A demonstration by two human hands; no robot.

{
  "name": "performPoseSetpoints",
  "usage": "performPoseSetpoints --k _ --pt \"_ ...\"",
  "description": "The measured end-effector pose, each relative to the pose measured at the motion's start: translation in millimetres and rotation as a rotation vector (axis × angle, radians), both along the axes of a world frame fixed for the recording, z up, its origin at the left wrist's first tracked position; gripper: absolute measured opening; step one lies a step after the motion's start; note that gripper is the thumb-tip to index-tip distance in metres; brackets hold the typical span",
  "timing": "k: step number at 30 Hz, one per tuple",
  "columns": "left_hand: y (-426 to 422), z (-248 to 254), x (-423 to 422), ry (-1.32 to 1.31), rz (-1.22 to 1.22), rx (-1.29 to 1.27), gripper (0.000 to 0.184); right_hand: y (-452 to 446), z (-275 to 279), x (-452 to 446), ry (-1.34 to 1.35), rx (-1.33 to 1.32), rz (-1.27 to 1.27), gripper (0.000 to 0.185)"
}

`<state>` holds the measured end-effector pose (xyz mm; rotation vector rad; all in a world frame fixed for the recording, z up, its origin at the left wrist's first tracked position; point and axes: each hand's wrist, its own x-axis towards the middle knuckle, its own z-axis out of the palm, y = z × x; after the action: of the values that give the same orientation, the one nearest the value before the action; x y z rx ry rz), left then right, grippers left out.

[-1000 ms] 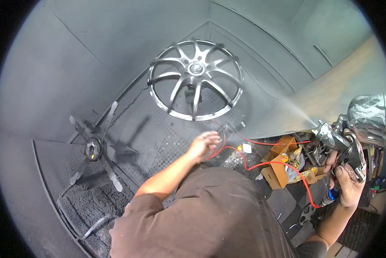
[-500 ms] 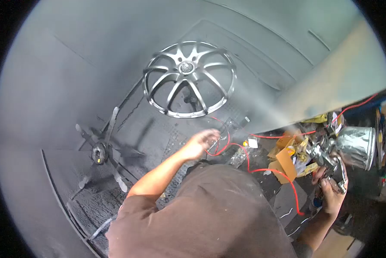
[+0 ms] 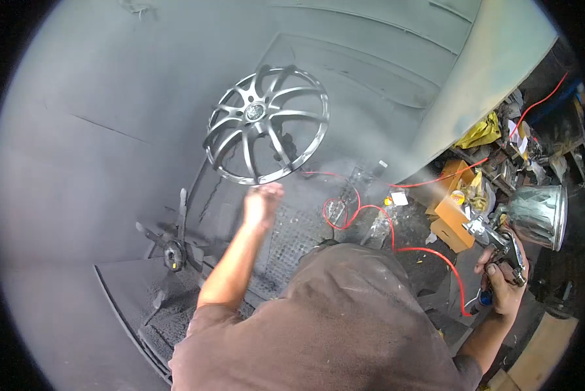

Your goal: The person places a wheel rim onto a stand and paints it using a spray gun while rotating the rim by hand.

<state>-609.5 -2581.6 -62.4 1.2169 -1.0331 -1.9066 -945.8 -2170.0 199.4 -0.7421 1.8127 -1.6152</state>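
Observation:
A silver multi-spoke wheel rim [image 3: 255, 112] stands raised above the floor, its face toward me. My left hand [image 3: 262, 203] is at the rim's lower edge, smeared by motion; whether it touches the metal or is just beneath, I cannot tell. Far to the right, my right hand [image 3: 506, 287] is closed around the handle of a spray gun [image 3: 488, 233]. A shiny metal paint cup [image 3: 534, 216] is attached to that gun. Pale mist streams from its nozzle leftward, toward the wheel.
A red hose [image 3: 436, 251] winds across the floor. At right lie a cardboard box [image 3: 454, 225], a yellow bag [image 3: 480, 131] and much clutter. A paint-coated stand with several arms [image 3: 174, 254] is at lower left. A pale panel [image 3: 481, 85] rises at upper right.
My left hand has moved left and up to the rim's lower edge. The rim appears turned and tilted differently. The view has shifted; the spray gun stays in my right hand, still misting.

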Motion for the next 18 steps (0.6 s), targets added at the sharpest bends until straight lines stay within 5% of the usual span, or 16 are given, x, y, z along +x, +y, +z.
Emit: performPoseSetpoints --k 1,3,7,10,11,14,16,18 --pt "34 23 -29 -0.077 -0.13 -0.17 0.029 0 -2 -2 0.001 -0.015 0.011 0.068" --pt "62 16 -51 0.014 -0.386 -0.02 0.039 -2 -5 -3 -0.006 -0.034 0.012 0.068" --pt "35 -13 -16 -0.026 -0.063 0.212 0.034 -4 0 -15 0.077 0.076 -0.044 0.064" --pt "-34 -46 63 0.137 0.15 0.127 0.041 2 -2 -20 0.074 0.127 -0.037 0.063" --pt "-32 -1 51 0.045 0.365 0.101 0.046 4 -4 -21 0.068 0.118 -0.009 0.064" --pt "-59 -5 62 0.104 0.567 0.076 0.049 4 -8 -21 0.041 0.078 0.035 0.066" --pt "-48 -23 41 0.178 0.391 0.257 0.044 4 -8 -23 0.019 0.043 0.043 0.067" --pt "14 7 -21 0.133 0.241 0.08 0.04 2 -3 -23 -0.026 0.083 0.076 0.067"
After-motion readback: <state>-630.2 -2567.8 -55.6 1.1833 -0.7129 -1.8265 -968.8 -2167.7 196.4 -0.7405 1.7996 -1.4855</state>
